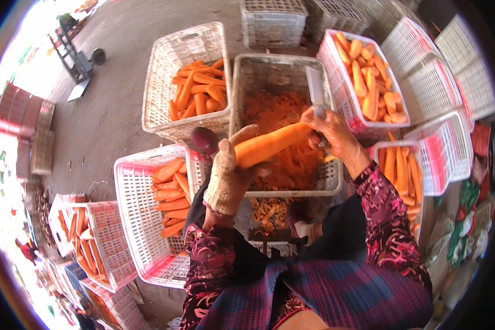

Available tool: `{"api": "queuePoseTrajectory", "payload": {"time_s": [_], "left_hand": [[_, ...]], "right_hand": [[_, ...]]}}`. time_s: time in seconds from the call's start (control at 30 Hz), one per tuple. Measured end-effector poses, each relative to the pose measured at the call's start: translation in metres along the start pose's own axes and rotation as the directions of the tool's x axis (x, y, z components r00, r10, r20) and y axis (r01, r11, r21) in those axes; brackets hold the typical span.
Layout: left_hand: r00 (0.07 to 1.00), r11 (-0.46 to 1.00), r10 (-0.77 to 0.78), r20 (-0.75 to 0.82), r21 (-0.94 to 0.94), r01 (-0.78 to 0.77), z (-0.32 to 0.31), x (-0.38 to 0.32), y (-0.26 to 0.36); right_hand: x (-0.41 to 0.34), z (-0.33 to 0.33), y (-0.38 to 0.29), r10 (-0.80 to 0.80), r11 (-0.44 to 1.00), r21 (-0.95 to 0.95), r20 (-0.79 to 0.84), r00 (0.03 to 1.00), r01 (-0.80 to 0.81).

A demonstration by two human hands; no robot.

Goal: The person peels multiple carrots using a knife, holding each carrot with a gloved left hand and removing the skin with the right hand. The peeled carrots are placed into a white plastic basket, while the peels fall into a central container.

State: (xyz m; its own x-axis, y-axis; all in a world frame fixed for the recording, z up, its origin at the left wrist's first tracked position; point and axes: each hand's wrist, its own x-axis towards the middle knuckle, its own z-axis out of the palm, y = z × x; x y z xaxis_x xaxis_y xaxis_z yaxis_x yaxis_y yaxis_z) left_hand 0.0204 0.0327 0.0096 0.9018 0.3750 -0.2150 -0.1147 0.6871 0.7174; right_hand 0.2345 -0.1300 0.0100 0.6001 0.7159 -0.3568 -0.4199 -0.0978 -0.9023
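My left hand [227,177], in a cream knitted glove, grips the thick end of a large peeled carrot [268,144]. My right hand [332,134] is bare and closed around the handle of a knife [314,86], whose broad pale blade points away from me. The fingers of that hand also meet the carrot's far tip. Both hands are above a plastic crate [288,192] with a heap of orange peelings [272,107] in it. Part of the knife handle is hidden by my fingers.
Carrots fill parts of a crate at far left [148,103], a near-left crate [128,206], a far-right crate [326,49] and a near-right crate [396,144]. Peel scraps [270,214] lie by my feet. A hand truck [76,62] stands on the floor.
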Motion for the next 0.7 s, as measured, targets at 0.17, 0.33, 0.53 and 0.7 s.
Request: {"api": "queuePoseTrajectory", "payload": {"time_s": [0.17,0.33,0.53,0.7], "left_hand": [[0.967,0.965,0.24,-0.088,-0.089,-0.248,-0.003,0.01,-0.001],[0.945,0.939,0.312,-0.098,-0.118,-0.322,-0.001,0.006,0.002],[0.945,0.96,0.21,-0.252,0.237,-0.15,0.009,0.002,0.003],[0.969,0.864,0.093,-0.231,0.502,0.036,0.014,0.004,-0.004]], "right_hand": [[-0.007,0.011,0.015,-0.063,0.993,0.105,0.124,0.99,0.05],[-0.012,0.028,0.036,0.049,0.99,-0.143,0.289,0.956,-0.008],[-0.005,0.032,0.022,-0.395,0.595,-0.701,0.171,0.903,0.393],[-0.008,0.037,0.011,-0.516,0.293,-0.695,0.463,0.721,0.656]]}}
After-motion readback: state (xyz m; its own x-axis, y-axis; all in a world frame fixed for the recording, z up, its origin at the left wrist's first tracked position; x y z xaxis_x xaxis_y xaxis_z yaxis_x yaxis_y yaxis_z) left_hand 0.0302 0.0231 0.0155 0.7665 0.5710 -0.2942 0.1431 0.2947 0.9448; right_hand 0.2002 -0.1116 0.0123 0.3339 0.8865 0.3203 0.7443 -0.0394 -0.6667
